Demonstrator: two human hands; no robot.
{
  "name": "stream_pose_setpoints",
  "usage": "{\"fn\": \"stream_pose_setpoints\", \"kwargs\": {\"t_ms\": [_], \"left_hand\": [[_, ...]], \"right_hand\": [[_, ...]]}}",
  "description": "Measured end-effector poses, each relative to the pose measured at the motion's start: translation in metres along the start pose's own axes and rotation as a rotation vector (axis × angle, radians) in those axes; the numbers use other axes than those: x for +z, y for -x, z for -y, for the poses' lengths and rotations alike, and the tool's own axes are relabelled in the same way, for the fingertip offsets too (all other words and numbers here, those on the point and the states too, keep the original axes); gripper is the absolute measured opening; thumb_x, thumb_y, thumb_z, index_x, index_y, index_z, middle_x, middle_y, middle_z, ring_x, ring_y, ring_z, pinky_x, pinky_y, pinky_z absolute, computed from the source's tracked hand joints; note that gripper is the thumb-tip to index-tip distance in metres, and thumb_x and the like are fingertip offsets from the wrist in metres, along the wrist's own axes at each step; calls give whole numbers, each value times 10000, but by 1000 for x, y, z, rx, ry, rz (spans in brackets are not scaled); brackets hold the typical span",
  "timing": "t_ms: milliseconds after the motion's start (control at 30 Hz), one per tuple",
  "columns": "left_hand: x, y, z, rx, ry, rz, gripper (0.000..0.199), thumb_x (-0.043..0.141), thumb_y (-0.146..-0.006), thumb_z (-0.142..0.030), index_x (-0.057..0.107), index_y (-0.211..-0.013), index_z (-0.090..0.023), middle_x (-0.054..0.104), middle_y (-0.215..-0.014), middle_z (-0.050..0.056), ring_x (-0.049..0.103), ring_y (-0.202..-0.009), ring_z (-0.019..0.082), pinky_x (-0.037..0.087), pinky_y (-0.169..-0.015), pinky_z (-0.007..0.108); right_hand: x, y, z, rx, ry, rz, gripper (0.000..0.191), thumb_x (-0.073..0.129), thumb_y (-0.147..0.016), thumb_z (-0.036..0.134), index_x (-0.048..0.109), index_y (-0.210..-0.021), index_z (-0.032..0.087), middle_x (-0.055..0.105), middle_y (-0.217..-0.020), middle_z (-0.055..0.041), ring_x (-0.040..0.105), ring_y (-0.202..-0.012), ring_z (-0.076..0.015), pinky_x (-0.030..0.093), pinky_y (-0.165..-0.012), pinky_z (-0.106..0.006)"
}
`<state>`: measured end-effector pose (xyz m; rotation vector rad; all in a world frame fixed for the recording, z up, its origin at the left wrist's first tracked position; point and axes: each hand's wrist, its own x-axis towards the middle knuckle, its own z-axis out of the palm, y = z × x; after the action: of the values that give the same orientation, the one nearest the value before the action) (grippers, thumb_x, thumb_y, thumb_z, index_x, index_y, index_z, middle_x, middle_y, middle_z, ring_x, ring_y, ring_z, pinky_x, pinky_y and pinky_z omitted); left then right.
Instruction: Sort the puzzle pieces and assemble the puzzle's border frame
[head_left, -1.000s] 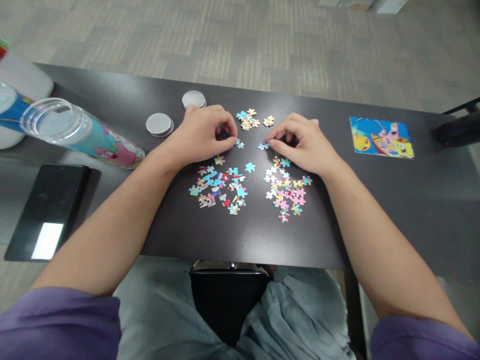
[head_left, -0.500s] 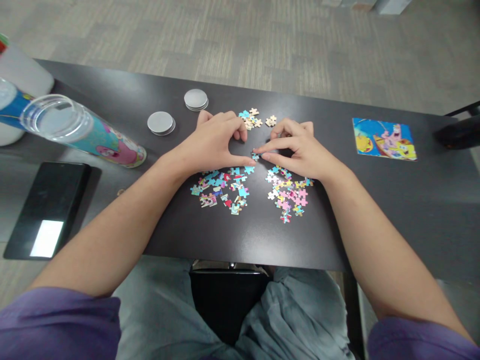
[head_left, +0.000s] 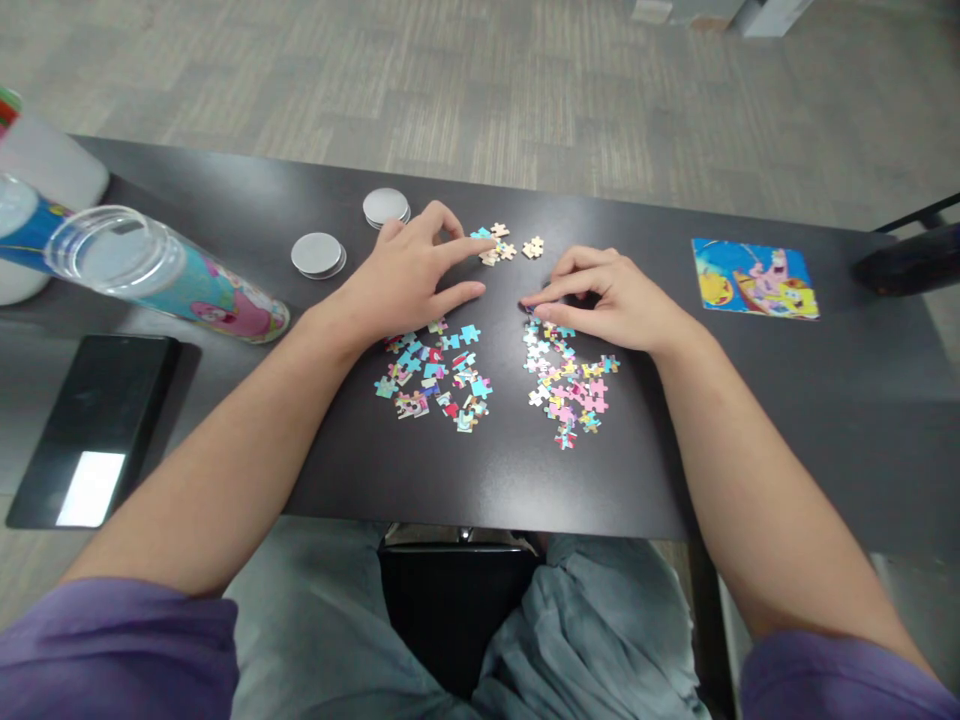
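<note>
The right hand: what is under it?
Part of a jigsaw piece shows under the fingertips of the right hand; more jigsaw pieces lie beside the thumb. What the palm covers cannot be seen.

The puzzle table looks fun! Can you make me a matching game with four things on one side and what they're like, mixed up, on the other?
Things
1. left hand
2. right hand
3. picture card
4. discs

What they're like
A. grey and round, in two stacks
B. finger and thumb close together on a small puzzle piece
C. lots of blue, lying flat
D. finger and thumb spread apart

Right pairs: 1-D, 2-B, 3-C, 4-A
</note>
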<state>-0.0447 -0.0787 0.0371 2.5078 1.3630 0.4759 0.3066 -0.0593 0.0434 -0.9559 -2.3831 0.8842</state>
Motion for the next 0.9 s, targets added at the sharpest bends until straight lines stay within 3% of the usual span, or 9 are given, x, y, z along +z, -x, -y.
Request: {"fn": "stream_pose_setpoints", "kwargs": {"t_ms": [67, 133, 233, 333, 400, 533, 733, 900], "left_hand": [[0, 0, 1, 10, -20, 16, 572, 754, -1245, -514, 814, -1796, -373, 719, -1716, 209, 747, -1514, 481, 488, -1354, 730], [-1, 0, 2, 26, -11, 14, 511, 750, -1246, -520, 872, -1725, -390, 753, -1679, 188, 752, -1508, 475, 487, -1353, 735], [-3, -1, 4, 78, 36, -7, 387, 775, -1233, -513, 961, -1559, -422, 817, -1600, 133, 770, -1478, 438, 494, -1333, 706], [-2, -2, 4, 144, 87, -23, 299, 825, -1204, -495, 996, -1436, -416, 858, -1525, 99, 788, -1436, 404, 496, -1305, 667], [0, -3, 2, 150, 105, -43, 298, 861, -1182, -489, 985, -1434, -389, 870, -1482, 92, 795, -1401, 387, 485, -1297, 648], [7, -4, -4, 87, 114, -77, 364, 883, -1175, -491, 946, -1511, -366, 859, -1463, 88, 787, -1344, 362, 461, -1284, 628], [8, -5, -12, 17, 128, -58, 290, 849, -1183, -480, 966, -1419, -360, 850, -1422, 85, 773, -1315, 353, 438, -1306, 633], [3, -5, -17, -19, 142, -59, 215, 855, -1156, -435, 960, -1314, -334, 873, -1387, 88, 786, -1255, 349, 449, -1300, 646]], "right_hand": [[-2, 1, 1, 8, -44, 20, 413, 959, -1084, 772, 1033, -965, 384, 812, -1024, -64, 719, -868, -285, 563, -841, -502], [-2, 2, -1, 20, -55, 0, 457, 962, -1075, 802, 1008, -921, 374, 809, -1000, -63, 714, -855, -285, 562, -814, -498], [3, 1, -9, 33, 28, -132, 400, 936, -1091, 743, 1036, -1220, 378, 832, -1091, -63, 692, -855, -281, 614, -867, -508], [12, -1, -20, 78, 136, -233, 588, 891, -1108, 669, 943, -1602, 354, 852, -1282, -103, 714, -907, -306, 681, -988, -558], [17, -3, -26, 112, 194, -245, 678, 880, -1112, 642, 878, -1719, 340, 846, -1396, -146, 778, -1042, -367, 696, -1087, -613], [23, -6, -26, 138, 254, -269, 534, 875, -1130, 572, 907, -1621, 366, 834, -1420, -162, 800, -1255, -449, 659, -1224, -689], [23, -10, -16, 131, 199, -307, 237, 823, -1143, 418, 929, -1336, 332, 799, -1182, -111, 760, -1033, -358, 667, -1039, -565], [22, -10, -19, 164, 156, -310, 355, 867, -1109, 406, 913, -1448, 313, 812, -1270, -135, 720, -961, -336, 658, -947, -543]]}}
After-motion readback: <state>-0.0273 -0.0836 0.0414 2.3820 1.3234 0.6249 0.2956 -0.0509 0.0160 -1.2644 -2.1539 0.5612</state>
